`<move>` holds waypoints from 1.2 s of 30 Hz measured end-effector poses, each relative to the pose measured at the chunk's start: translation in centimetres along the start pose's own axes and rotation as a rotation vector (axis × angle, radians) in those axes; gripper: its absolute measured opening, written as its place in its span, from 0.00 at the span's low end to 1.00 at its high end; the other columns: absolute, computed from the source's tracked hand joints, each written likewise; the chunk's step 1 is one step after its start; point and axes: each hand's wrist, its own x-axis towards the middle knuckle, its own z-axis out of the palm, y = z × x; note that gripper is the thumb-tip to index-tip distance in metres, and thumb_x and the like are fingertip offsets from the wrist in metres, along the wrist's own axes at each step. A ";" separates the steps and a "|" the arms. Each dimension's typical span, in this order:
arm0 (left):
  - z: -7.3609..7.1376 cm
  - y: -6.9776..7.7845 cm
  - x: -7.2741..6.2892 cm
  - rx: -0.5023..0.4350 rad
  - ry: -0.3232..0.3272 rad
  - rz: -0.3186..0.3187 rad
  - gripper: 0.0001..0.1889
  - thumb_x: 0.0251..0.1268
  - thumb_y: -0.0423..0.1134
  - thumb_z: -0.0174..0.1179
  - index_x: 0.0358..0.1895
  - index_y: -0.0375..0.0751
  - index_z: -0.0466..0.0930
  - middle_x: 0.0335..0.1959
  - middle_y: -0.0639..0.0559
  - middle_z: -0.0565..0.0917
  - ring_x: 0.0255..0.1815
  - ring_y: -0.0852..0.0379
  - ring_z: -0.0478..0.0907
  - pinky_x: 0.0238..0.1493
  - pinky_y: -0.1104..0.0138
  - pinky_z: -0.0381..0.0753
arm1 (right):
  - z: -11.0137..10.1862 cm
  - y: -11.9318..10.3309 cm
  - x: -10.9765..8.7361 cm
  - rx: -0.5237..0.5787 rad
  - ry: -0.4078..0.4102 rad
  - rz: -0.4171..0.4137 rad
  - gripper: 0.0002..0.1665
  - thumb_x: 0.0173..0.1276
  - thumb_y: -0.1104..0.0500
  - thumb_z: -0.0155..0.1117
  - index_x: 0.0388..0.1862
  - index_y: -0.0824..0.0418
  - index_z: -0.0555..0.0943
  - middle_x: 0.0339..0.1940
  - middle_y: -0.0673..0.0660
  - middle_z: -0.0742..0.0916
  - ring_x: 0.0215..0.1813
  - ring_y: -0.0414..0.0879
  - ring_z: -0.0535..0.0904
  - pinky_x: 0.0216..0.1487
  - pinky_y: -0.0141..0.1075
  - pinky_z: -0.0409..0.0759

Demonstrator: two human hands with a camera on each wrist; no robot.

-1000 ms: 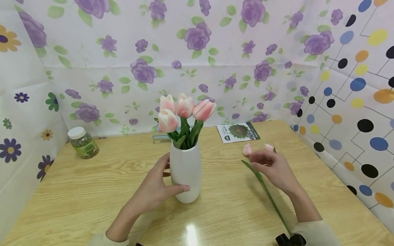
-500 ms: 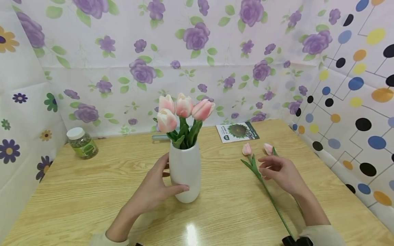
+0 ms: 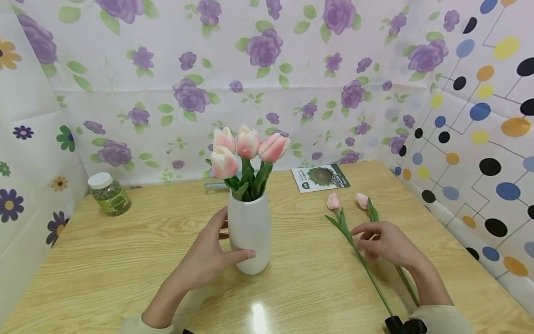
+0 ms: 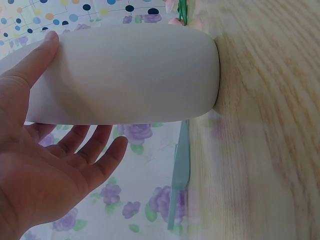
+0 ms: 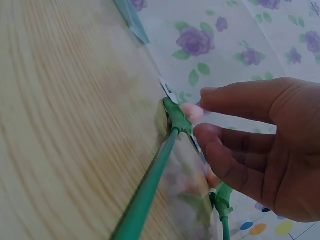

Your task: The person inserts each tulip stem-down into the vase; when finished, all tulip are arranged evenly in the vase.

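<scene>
Purple-rose cloth [image 3: 233, 69] fills the back from the head view, dotted cloth [image 3: 467, 120] walls off the right, and below them spreads a wood-grain table [image 3: 167, 236] with a bright glare spot near its front edge. Centre stage, a white vase [image 3: 250, 234] stands upright, four pink tulips [image 3: 249, 146] up top. Left hand [image 3: 206, 257] has it wrapped, thumb across the front, fingers behind. Over on the right, two loose tulips lie on the wood, the nearer tulip [image 3: 343, 226] and the farther tulip [image 3: 372, 212], and the right hand [image 3: 388, 243] hovers right there, fingers bent, nothing plainly in them. Looks like the picking-up step to me! A seed packet [image 3: 321, 178] lies behind; a lidded jar [image 3: 109, 197] sits far left.

Left wrist view now: thumb on one side of the vase, fingers at the other, its base on the table. Beyond it, a blue-green tool [image 4: 181, 175], exact kind unclear.

Right wrist view: a moderate gap between thumb and fingers, tips right by the leaves; whether they touch, I can't tell. I'd say the next move calls for a neat pinch on one stem, vase kept steady.
</scene>
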 end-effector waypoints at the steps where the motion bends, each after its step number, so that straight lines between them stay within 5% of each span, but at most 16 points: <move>1: 0.0 0.0 0.0 0.000 0.002 0.003 0.53 0.55 0.48 0.83 0.81 0.52 0.59 0.71 0.53 0.75 0.68 0.49 0.74 0.67 0.43 0.76 | 0.0 0.0 0.0 -0.012 -0.013 0.006 0.20 0.76 0.59 0.68 0.63 0.64 0.84 0.37 0.60 0.87 0.29 0.49 0.83 0.29 0.39 0.83; 17: 0.0 -0.1 0.0 0.006 0.003 0.007 0.54 0.55 0.48 0.83 0.82 0.50 0.59 0.72 0.51 0.74 0.69 0.47 0.74 0.68 0.43 0.77 | 0.5 0.2 0.2 -0.063 -0.139 0.004 0.15 0.73 0.59 0.71 0.54 0.64 0.89 0.36 0.55 0.88 0.27 0.44 0.80 0.27 0.35 0.80; 29: 0.0 -0.1 0.0 0.013 -0.007 0.002 0.53 0.55 0.49 0.82 0.82 0.51 0.58 0.73 0.52 0.74 0.69 0.48 0.74 0.67 0.47 0.77 | 1.9 -0.9 0.2 -0.147 -0.124 -0.020 0.05 0.69 0.66 0.71 0.43 0.62 0.86 0.29 0.53 0.83 0.24 0.43 0.79 0.24 0.32 0.78; 36: 0.0 0.0 0.0 0.006 -0.010 -0.004 0.54 0.55 0.49 0.82 0.82 0.51 0.58 0.73 0.52 0.73 0.69 0.48 0.74 0.67 0.45 0.77 | 2.4 -1.0 0.3 -0.180 -0.073 -0.002 0.10 0.65 0.69 0.66 0.44 0.59 0.85 0.26 0.53 0.82 0.22 0.44 0.78 0.22 0.34 0.77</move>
